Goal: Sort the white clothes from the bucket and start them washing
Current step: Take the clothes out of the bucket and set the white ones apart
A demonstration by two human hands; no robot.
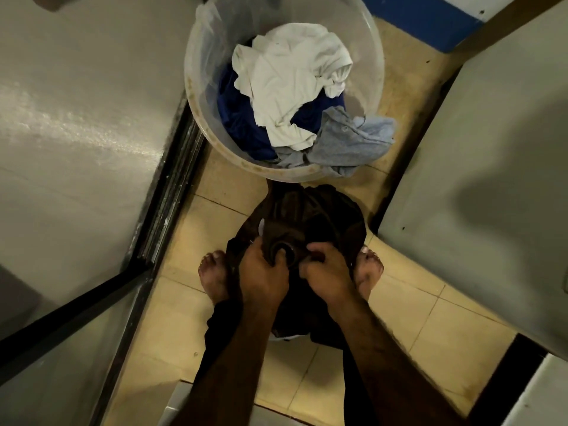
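- dark garment [310,222] is being gripped by left hand [264,272] and right hand [329,275], both grips clenched on it
- white clothes [292,78] are lying in bucket [196,118]
- dark item is best being set aside, whites lifted next

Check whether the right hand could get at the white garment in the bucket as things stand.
Probably not straight away. The right hand and left hand both grip a dark garment held over the floor. The white garment lies on top in the open bucket, uncovered, so the path is clear once that grip is released.
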